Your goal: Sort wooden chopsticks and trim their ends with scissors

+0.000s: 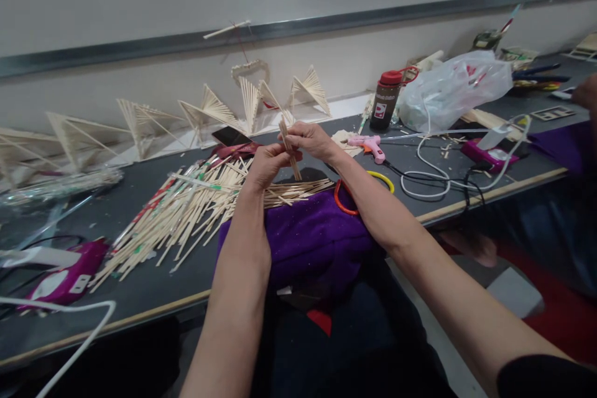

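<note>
Left hand (pixel 271 163) and right hand (pixel 310 140) both pinching a small bundle of thin pale wooden sticks (pixel 291 150) over purple cloth (pixel 321 233).

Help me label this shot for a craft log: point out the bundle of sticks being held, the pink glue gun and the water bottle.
Bundle of sticks (pixel 296 169): head view, on its lower end.
Pink glue gun (pixel 372 142): head view, on its body.
Water bottle (pixel 383 104): head view, on its dark side.

Co-worker's hand (pixel 586 94) cut off; bottle lettering (pixel 385 98) blurred
</note>
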`<move>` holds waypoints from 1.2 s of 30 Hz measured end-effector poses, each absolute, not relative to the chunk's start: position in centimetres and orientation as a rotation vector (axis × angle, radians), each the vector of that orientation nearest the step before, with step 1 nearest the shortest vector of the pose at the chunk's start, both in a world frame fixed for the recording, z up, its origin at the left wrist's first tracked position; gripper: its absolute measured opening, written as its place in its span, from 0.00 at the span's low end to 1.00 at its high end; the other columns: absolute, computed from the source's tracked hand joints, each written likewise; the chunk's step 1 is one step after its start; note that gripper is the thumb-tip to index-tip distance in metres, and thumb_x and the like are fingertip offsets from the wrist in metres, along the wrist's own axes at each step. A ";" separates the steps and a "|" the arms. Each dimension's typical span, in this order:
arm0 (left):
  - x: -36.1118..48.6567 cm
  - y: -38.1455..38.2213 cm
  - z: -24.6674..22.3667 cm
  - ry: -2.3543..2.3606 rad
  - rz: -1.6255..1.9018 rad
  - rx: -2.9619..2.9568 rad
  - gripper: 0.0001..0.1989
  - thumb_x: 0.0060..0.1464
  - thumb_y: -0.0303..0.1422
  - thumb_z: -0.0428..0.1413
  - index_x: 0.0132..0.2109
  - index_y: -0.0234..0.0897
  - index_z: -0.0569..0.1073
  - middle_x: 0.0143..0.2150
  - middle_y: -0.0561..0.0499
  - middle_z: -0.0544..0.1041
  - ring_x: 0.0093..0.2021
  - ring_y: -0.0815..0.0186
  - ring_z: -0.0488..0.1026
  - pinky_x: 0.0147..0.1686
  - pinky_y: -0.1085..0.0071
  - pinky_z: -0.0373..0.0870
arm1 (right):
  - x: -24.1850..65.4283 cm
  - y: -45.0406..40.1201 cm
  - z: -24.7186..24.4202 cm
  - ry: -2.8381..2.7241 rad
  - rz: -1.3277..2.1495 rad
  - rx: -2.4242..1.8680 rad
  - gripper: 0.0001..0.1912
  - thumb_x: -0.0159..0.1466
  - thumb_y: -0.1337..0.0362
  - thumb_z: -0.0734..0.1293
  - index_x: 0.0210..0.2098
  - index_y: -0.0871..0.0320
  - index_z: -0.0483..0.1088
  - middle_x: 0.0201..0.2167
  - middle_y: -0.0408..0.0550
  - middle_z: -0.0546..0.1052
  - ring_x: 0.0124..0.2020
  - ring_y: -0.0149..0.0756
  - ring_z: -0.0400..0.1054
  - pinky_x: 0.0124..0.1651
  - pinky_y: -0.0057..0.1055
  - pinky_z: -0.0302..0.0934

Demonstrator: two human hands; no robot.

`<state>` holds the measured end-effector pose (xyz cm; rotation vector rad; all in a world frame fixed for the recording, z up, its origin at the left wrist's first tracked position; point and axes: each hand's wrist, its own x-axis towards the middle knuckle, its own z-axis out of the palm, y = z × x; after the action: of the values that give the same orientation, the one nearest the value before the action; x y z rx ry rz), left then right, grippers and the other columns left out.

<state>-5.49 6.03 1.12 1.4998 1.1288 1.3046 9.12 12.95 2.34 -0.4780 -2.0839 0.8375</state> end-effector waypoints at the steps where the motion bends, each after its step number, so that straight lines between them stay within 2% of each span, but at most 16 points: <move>1: -5.5 6.0 1.2 1.132 1.302 1.511 0.17 0.41 0.41 0.62 0.35 0.31 0.78 0.31 0.43 0.79 0.31 0.62 0.75 0.34 0.68 0.72 | 9.1 12.9 2.3 -2.085 0.833 -0.473 0.13 0.61 0.61 0.60 0.38 0.59 0.73 0.31 0.43 0.71 0.37 0.30 0.63 0.45 0.28 0.56; 7: -5.3 6.4 0.8 1.161 1.388 1.461 0.15 0.40 0.39 0.62 0.33 0.31 0.77 0.29 0.44 0.78 0.30 0.63 0.75 0.33 0.67 0.72 | 9.1 12.9 2.4 -2.051 0.857 -0.503 0.12 0.60 0.61 0.61 0.37 0.59 0.74 0.30 0.43 0.71 0.36 0.29 0.63 0.44 0.27 0.57; 10: -6.3 7.1 0.6 1.132 1.657 1.186 0.14 0.40 0.36 0.62 0.35 0.31 0.75 0.30 0.45 0.78 0.31 0.63 0.76 0.31 0.68 0.73 | 9.6 13.0 2.4 -1.864 0.997 -0.645 0.13 0.58 0.59 0.62 0.37 0.59 0.73 0.31 0.44 0.73 0.31 0.27 0.64 0.35 0.24 0.59; 13: -7.9 7.9 0.5 1.074 1.911 0.861 0.10 0.43 0.32 0.60 0.36 0.34 0.73 0.32 0.48 0.78 0.33 0.65 0.77 0.32 0.70 0.74 | 10.2 13.2 2.0 -1.689 1.215 -0.797 0.13 0.57 0.59 0.62 0.36 0.61 0.72 0.29 0.46 0.75 0.24 0.24 0.64 0.25 0.21 0.56; 17: -9.2 8.4 0.3 1.032 2.018 0.611 0.04 0.48 0.28 0.56 0.34 0.36 0.70 0.32 0.51 0.77 0.34 0.67 0.77 0.36 0.69 0.75 | 10.5 12.8 1.3 -1.801 1.507 -0.863 0.10 0.50 0.66 0.67 0.33 0.62 0.73 0.25 0.46 0.76 0.21 0.25 0.65 0.20 0.20 0.55; 20: -9.2 8.4 0.4 1.000 2.036 0.567 0.04 0.49 0.27 0.55 0.35 0.35 0.70 0.32 0.50 0.77 0.35 0.67 0.77 0.38 0.69 0.75 | 10.2 12.2 1.1 -1.877 1.612 -0.849 0.10 0.47 0.67 0.69 0.31 0.62 0.73 0.23 0.46 0.76 0.21 0.27 0.66 0.19 0.21 0.56; 24: -8.7 8.0 0.8 0.969 2.034 0.604 0.05 0.49 0.27 0.54 0.36 0.35 0.70 0.33 0.50 0.77 0.35 0.66 0.77 0.35 0.69 0.75 | 9.6 11.6 1.1 -1.834 1.629 -0.874 0.09 0.49 0.64 0.68 0.28 0.63 0.73 0.23 0.47 0.76 0.20 0.26 0.66 0.17 0.20 0.55; 28: -8.0 7.5 1.1 0.942 2.030 0.744 0.06 0.49 0.28 0.56 0.37 0.34 0.70 0.32 0.50 0.77 0.33 0.66 0.77 0.28 0.74 0.74 | 9.0 11.5 0.9 -1.772 1.639 -0.899 0.09 0.50 0.62 0.67 0.27 0.64 0.72 0.22 0.46 0.75 0.19 0.25 0.65 0.16 0.19 0.55; 32: -7.1 7.2 1.3 0.954 2.047 0.859 0.08 0.47 0.30 0.58 0.37 0.34 0.71 0.31 0.50 0.78 0.31 0.67 0.76 0.24 0.77 0.71 | 8.5 11.4 0.7 -1.743 1.611 -0.927 0.05 0.50 0.67 0.65 0.23 0.64 0.70 0.17 0.44 0.72 0.16 0.25 0.63 0.14 0.19 0.54; 36: -6.0 7.0 1.4 0.982 2.102 0.931 0.09 0.46 0.31 0.59 0.37 0.33 0.72 0.31 0.50 0.78 0.31 0.67 0.76 0.27 0.75 0.72 | 8.0 11.3 0.4 -1.699 1.552 -0.958 0.05 0.50 0.70 0.62 0.19 0.64 0.67 0.13 0.41 0.69 0.13 0.24 0.60 0.13 0.19 0.54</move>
<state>-6.02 6.98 1.39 0.9310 0.9819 2.1023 8.01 11.25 0.43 -0.9577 -1.6987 1.5516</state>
